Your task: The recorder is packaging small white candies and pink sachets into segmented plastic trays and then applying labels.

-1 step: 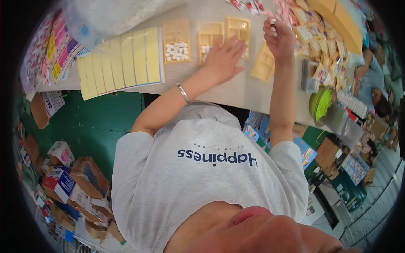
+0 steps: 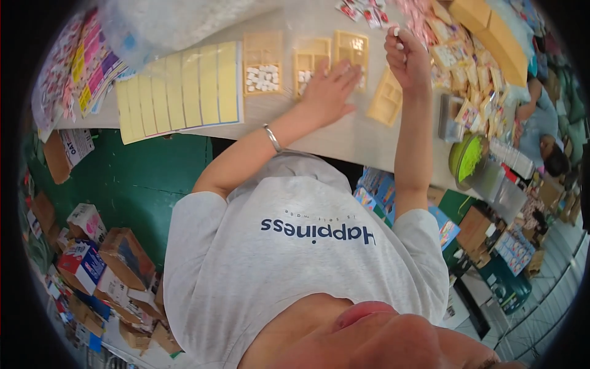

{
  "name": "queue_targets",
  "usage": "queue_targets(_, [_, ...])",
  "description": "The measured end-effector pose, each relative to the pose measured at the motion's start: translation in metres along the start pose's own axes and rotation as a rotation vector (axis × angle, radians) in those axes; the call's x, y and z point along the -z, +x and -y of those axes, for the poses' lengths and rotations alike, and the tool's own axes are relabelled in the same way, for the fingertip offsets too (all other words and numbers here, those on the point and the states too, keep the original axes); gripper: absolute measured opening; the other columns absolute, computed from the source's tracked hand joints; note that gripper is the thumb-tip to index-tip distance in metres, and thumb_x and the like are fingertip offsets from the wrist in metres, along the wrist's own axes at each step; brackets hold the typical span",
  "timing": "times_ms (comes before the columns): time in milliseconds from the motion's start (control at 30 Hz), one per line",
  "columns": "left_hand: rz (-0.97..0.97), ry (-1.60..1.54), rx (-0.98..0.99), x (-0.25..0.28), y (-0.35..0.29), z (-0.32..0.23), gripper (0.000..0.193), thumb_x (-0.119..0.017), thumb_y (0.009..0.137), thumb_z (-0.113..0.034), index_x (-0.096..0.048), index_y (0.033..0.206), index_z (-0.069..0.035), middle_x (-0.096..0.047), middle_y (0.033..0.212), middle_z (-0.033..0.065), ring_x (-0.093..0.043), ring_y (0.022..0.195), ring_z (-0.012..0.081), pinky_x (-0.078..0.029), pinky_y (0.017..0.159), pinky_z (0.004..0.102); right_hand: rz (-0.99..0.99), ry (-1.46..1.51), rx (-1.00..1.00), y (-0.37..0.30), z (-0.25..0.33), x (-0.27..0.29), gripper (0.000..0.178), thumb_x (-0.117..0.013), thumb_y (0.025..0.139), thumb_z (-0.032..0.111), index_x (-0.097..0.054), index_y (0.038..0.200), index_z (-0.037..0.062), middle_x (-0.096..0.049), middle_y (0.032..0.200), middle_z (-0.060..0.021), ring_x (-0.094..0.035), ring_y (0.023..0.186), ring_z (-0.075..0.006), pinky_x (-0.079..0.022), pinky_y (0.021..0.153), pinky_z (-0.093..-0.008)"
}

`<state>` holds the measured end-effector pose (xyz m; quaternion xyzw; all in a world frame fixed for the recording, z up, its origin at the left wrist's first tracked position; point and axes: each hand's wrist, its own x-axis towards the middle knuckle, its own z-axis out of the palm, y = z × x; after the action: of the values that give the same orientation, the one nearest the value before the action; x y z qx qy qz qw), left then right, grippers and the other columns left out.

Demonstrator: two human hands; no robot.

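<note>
Between left hand [image 2: 332,90] and right hand [image 2: 408,61]: angled yellow tray [image 2: 386,102]. Extends left fingers, loosely parted, palm down over two yellow trays [image 2: 311,47]; cannot tell of any hold beneath. Just left of these fingers: another tray [image 2: 262,44], with loose white pieces [image 2: 262,79] in its near compartment. Curls right fingers nearly closed around small white pieces [image 2: 396,31]. Farther out, past right fingertips: red-and-white packets [image 2: 369,15].
</note>
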<state>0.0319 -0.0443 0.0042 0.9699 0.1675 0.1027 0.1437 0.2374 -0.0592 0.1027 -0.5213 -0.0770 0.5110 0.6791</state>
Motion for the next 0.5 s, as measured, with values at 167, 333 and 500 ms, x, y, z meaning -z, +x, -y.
queue_targets(167, [0.033,-0.081,-0.016,0.008,-0.003,0.006,0.082,-0.066,0.088,-0.056,-0.045,0.151,-0.007,-0.041,0.159,0.0075,-0.027,0.152,0.0256,-0.017,0.123,0.0540,0.187,-1.053,0.300,-0.001,0.001,-0.028,0.024,-0.067,0.096,0.025,-0.074,0.094,0.0013,-0.057,0.065,0.0011,-0.045,0.056,-0.0062,-0.035,0.049,-0.0269])
queue_targets(333, [0.005,-0.043,0.133,0.021,-0.007,0.012,0.082,-0.065,0.090,-0.054,-0.042,0.152,-0.006,-0.039,0.160,0.0089,-0.025,0.153,0.0271,-0.014,0.124,0.0545,0.221,-1.824,0.521,-0.037,-0.030,0.029,0.019,-0.076,0.089,0.028,-0.079,0.096,0.0114,-0.068,0.075,-0.0078,-0.063,0.063,-0.0231,-0.049,0.060,-0.0366])
queue_targets(500, [-0.002,-0.001,0.040,0.005,-0.003,0.011,0.079,-0.062,0.093,-0.053,-0.042,0.152,-0.006,-0.035,0.162,0.0081,-0.023,0.153,0.0261,-0.013,0.124,0.0546,0.063,-1.958,0.579,-0.047,-0.054,0.023,0.018,-0.077,0.086,0.028,-0.079,0.095,0.0128,-0.069,0.079,-0.0076,-0.068,0.068,-0.0282,-0.053,0.062,-0.0405])
